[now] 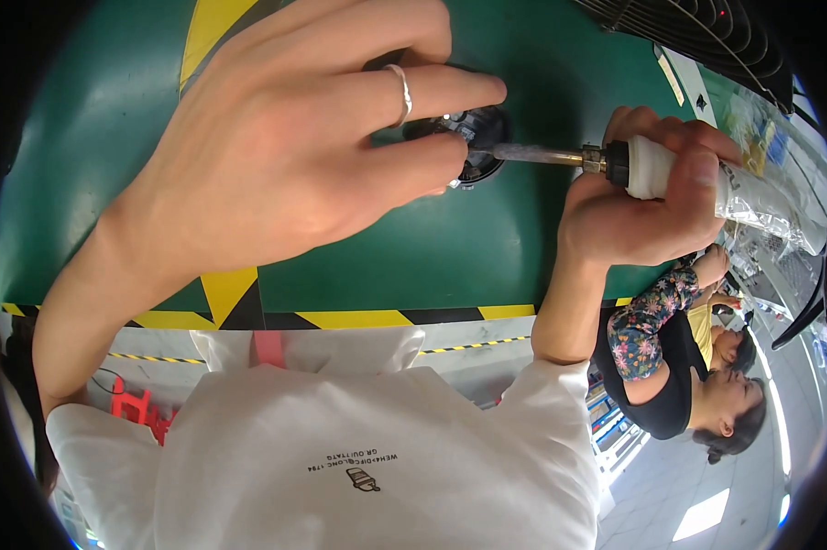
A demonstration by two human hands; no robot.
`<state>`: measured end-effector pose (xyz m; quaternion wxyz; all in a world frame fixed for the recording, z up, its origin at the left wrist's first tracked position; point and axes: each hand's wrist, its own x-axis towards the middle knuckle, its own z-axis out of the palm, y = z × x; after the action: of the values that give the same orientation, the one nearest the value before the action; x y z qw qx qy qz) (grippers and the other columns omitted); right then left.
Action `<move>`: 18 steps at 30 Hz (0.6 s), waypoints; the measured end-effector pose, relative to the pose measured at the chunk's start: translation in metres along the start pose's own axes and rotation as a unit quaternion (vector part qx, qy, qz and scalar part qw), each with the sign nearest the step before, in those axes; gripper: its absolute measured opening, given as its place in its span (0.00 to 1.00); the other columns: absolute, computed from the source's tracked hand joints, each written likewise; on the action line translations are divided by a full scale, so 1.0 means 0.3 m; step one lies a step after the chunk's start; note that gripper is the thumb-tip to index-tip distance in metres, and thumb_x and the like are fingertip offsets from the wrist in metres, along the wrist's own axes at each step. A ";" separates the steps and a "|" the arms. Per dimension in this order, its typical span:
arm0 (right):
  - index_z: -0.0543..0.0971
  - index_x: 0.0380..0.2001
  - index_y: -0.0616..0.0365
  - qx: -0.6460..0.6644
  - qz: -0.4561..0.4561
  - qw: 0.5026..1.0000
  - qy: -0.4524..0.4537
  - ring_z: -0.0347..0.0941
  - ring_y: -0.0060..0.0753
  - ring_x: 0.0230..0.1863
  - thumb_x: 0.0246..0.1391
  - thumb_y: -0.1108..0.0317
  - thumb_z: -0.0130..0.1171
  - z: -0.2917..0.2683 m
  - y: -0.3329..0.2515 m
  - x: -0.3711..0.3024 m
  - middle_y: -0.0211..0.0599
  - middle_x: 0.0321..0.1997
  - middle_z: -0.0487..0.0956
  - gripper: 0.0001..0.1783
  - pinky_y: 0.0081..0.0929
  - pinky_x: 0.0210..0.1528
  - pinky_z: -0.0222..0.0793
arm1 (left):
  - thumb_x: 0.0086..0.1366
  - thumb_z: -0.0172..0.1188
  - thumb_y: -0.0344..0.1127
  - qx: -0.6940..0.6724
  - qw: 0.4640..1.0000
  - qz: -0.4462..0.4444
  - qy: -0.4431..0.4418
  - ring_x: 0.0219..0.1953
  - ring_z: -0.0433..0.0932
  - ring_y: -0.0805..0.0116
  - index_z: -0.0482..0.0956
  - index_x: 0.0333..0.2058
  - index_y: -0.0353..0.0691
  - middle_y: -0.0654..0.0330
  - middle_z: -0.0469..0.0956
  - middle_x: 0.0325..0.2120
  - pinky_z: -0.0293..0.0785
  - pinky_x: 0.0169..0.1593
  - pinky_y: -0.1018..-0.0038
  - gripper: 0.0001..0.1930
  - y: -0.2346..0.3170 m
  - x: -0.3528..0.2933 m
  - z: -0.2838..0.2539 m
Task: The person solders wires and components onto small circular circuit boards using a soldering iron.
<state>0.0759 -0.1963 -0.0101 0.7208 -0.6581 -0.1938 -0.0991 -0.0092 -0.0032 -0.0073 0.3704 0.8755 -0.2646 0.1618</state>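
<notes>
My right hand is closed round the white, wrapped handle of a soldering iron. Its metal shaft points left, and the tip reaches a round black part with small pieces inside it. Over that part bends my left hand, a ring on one finger. Its fingertips rest on and around the part and hold it against the green mat. The left thumb and much of the part are hidden under the hand, so I cannot see exactly where the tip touches.
Yellow-and-black tape edges the green work table. A dark fan with a wire guard stands at the far right. Clear plastic bags lie beyond my right hand. Two other people sit along the right side.
</notes>
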 end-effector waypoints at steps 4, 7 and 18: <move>0.65 0.25 0.72 -0.016 0.002 1.000 0.004 0.57 0.23 0.15 0.45 0.70 0.52 0.001 -0.005 0.000 0.43 0.19 0.68 0.13 0.25 0.17 0.61 | 0.33 0.68 0.33 -0.008 1.000 -0.013 0.000 0.32 0.70 0.59 0.76 0.24 0.35 0.55 0.79 0.39 0.66 0.31 0.69 0.15 0.000 -0.005 -0.008; 0.65 0.26 0.71 -0.034 -0.008 0.999 0.007 0.57 0.24 0.15 0.45 0.69 0.53 -0.002 -0.005 -0.001 0.42 0.19 0.68 0.14 0.26 0.18 0.63 | 0.34 0.67 0.33 -0.015 1.000 -0.023 0.000 0.31 0.70 0.60 0.77 0.23 0.35 0.55 0.79 0.39 0.66 0.30 0.70 0.15 -0.005 -0.013 -0.014; 0.69 0.26 0.69 -0.016 0.021 0.996 0.083 0.61 0.28 0.14 0.44 0.65 0.54 0.005 -0.013 0.003 0.39 0.17 0.68 0.14 0.26 0.18 0.64 | 0.35 0.67 0.32 -0.038 0.998 -0.051 0.004 0.30 0.70 0.61 0.77 0.23 0.36 0.54 0.79 0.38 0.66 0.29 0.71 0.13 0.011 0.010 -0.016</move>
<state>0.0750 -0.1952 -0.0060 0.7256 -0.6630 -0.1182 -0.1412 -0.0091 -0.0026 -0.0008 0.4121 0.8727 -0.2239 0.1357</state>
